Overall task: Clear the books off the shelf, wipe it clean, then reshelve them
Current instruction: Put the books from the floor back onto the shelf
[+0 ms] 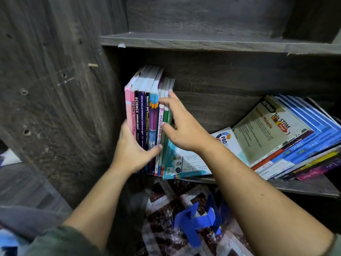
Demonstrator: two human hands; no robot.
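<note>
A dark wooden shelf (304,187) holds several upright books (145,115) at its left end, spines facing me. My left hand (132,150) grips the lower part of this bundle, fingers around its left side and thumb across the spines. My right hand (182,126) reaches in from the right, its fingers on the tops of the rightmost thin books and its thumb on their spines. A teal and white book (184,163) lies flat just right of the bundle, under my right wrist. Several more books (287,137) lean in a slanted heap at the shelf's right end.
The shelf unit's side panel (60,100) stands close on the left. An upper shelf board (212,43) runs above the books. Below the shelf, a blue plastic bookend (197,224) lies on a patterned brown and white floor mat (166,228).
</note>
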